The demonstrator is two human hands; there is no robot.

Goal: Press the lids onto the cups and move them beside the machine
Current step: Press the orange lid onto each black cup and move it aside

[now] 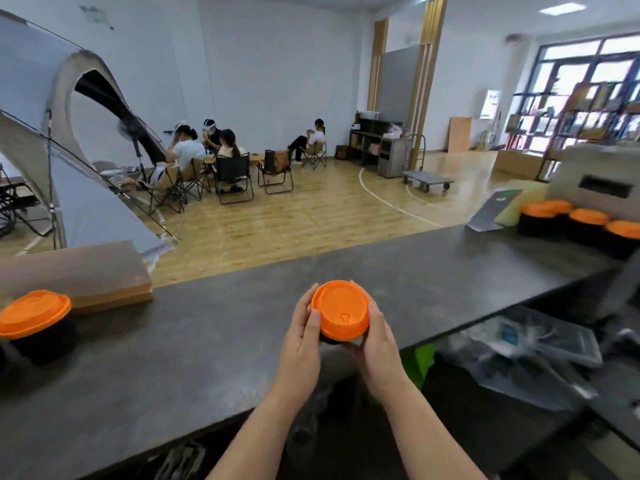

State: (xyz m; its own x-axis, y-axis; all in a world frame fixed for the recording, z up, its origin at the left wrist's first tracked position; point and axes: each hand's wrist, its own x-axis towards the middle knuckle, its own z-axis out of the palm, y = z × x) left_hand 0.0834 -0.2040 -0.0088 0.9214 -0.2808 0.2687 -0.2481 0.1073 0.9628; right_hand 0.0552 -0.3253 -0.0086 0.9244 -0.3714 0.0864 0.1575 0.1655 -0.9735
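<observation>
A black cup with an orange lid (341, 310) stands on the dark counter (207, 341) in front of me. My left hand (303, 336) grips its left side with fingers curled round the rim and thumb on the lid's edge. My right hand (377, 337) grips the right side the same way. The cup body is mostly hidden by my hands. Another lidded black cup (36, 320) stands at the far left. Several lidded cups (585, 225) stand in a row at the far right beside the grey machine (595, 188).
A brown cardboard box (76, 271) lies behind the left cup. Dark and yellow packets (498, 209) lie near the machine. Below the counter's right edge is a lower shelf with plastic bags (526, 351). People sit on folding chairs across the room, next to a tent.
</observation>
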